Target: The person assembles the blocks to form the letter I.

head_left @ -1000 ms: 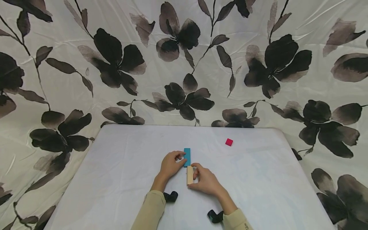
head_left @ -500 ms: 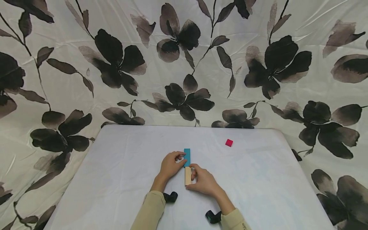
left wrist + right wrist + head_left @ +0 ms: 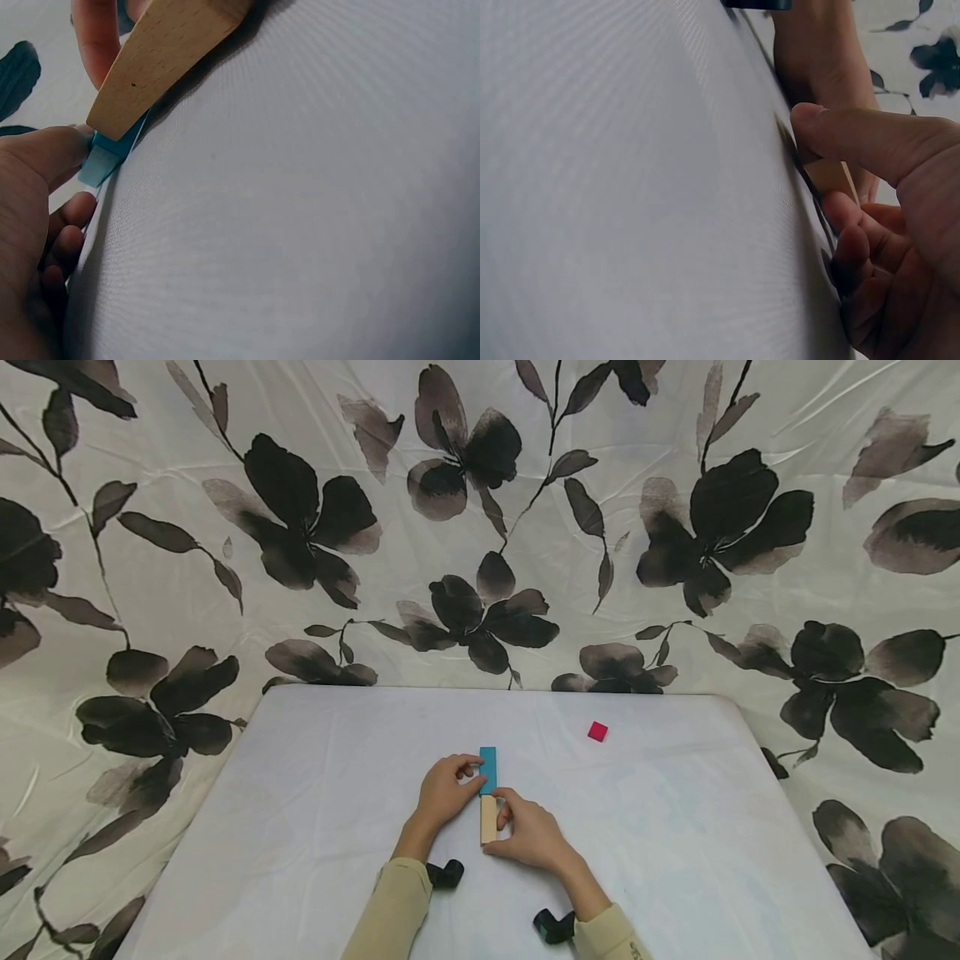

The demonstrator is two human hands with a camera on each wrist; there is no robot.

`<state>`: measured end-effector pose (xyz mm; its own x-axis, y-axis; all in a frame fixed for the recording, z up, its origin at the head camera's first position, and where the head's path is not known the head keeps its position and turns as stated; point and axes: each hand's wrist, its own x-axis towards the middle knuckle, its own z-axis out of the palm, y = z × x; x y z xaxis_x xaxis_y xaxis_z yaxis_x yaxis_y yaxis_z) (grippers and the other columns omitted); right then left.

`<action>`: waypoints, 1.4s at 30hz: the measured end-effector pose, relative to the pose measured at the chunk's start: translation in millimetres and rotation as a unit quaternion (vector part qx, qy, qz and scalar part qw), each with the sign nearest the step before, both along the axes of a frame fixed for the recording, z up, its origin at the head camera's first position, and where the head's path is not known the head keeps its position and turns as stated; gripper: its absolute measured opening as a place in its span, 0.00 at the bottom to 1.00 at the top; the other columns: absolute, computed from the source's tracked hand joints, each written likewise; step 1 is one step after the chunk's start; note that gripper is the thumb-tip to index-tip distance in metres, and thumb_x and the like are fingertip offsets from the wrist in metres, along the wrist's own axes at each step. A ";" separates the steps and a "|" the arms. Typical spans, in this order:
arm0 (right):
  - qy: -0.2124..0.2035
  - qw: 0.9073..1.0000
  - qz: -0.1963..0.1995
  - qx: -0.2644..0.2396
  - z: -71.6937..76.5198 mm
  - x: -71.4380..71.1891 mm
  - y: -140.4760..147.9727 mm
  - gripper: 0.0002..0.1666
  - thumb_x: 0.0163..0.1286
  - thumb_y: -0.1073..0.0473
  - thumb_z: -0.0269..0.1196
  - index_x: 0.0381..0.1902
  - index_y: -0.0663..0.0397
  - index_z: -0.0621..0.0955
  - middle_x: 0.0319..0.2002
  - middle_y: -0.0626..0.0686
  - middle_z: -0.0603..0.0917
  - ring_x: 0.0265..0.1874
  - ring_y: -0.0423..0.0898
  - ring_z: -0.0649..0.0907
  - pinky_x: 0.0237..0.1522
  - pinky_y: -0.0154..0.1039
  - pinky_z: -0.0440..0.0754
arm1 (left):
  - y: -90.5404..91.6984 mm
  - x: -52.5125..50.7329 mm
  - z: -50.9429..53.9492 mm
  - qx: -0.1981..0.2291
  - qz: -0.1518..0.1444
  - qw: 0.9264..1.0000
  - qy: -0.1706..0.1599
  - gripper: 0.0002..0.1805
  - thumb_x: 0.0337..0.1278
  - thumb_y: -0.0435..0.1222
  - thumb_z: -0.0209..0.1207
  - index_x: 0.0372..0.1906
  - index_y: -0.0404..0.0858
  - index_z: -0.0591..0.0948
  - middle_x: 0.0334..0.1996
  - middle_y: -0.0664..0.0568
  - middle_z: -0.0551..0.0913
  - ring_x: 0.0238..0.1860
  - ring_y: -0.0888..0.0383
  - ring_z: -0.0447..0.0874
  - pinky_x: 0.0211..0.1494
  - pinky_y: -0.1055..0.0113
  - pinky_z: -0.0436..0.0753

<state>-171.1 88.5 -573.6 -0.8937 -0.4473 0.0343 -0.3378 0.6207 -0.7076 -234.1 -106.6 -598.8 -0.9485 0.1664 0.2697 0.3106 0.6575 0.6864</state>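
A blue wooden block [image 3: 488, 770] lies lengthwise on the white-covered table, its long side pointing away. The left hand [image 3: 446, 789] is at its left side, thumb and curled fingers holding it; the left wrist view shows the thumb [image 3: 64, 150] against the block. Directly in front, in line with it, a plain wooden block [image 3: 488, 820] is gripped by the right hand [image 3: 532, 831], thumb at the near end and index finger at the far end. The two blocks appear to meet end to end. The right hand's fingers hide much of the wooden block in the right wrist view.
A small red block [image 3: 597, 732] lies farther back on the right of the table [image 3: 337, 760]. Behind the table hangs a flower-patterned cloth [image 3: 480, 527]. Black wrist devices [image 3: 446, 874] are worn below both hands.
The right hand has shifted the plain wooden block slightly left, bringing it in line with the blue one. The left hand and the blue block have stayed in place.
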 end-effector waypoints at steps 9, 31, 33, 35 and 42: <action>0.006 1.000 0.003 0.002 1.5 1.1 -1.4 0.47 0.49 0.46 0.77 0.64 0.53 0.71 0.30 0.39 0.77 0.17 0.34 0.71 0.24 0.32 0.69 | 0.2 -0.8 -1.7 -0.005 0.009 1.000 -0.016 0.16 0.55 0.45 0.68 0.48 0.47 0.86 0.28 0.62 0.75 0.30 0.61 0.69 0.35 0.64 0.70; 0.021 1.000 -0.010 0.005 -1.3 -0.8 -2.0 0.47 0.50 0.45 0.76 0.64 0.53 0.71 0.28 0.39 0.77 0.17 0.34 0.71 0.24 0.32 0.69 | 1.7 -3.0 0.3 -0.002 0.005 1.000 -0.012 0.16 0.55 0.44 0.68 0.48 0.46 0.86 0.28 0.62 0.76 0.30 0.60 0.69 0.35 0.64 0.70; 0.016 1.000 -0.014 0.005 -1.8 -0.9 -1.9 0.47 0.50 0.45 0.77 0.64 0.53 0.71 0.28 0.39 0.77 0.17 0.34 0.71 0.24 0.32 0.69 | 2.1 -3.2 -0.3 -0.003 0.005 1.000 -0.016 0.16 0.55 0.45 0.68 0.48 0.47 0.86 0.28 0.62 0.76 0.30 0.60 0.69 0.35 0.64 0.70; 0.011 1.000 -0.017 0.008 -2.3 -0.7 -1.9 0.47 0.49 0.44 0.77 0.64 0.52 0.71 0.28 0.39 0.77 0.17 0.34 0.71 0.24 0.32 0.69 | 2.3 -2.7 -1.2 -0.006 0.005 1.000 -0.021 0.16 0.55 0.45 0.68 0.48 0.47 0.86 0.28 0.63 0.75 0.30 0.61 0.69 0.35 0.65 0.70; 0.012 1.000 -0.020 0.004 -2.4 -1.6 -3.3 0.47 0.49 0.44 0.77 0.64 0.52 0.71 0.27 0.39 0.76 0.17 0.35 0.70 0.24 0.33 0.69 | 0.9 -2.6 -0.2 -0.005 0.008 1.000 -0.017 0.15 0.55 0.44 0.68 0.48 0.47 0.86 0.28 0.62 0.75 0.30 0.61 0.69 0.34 0.64 0.70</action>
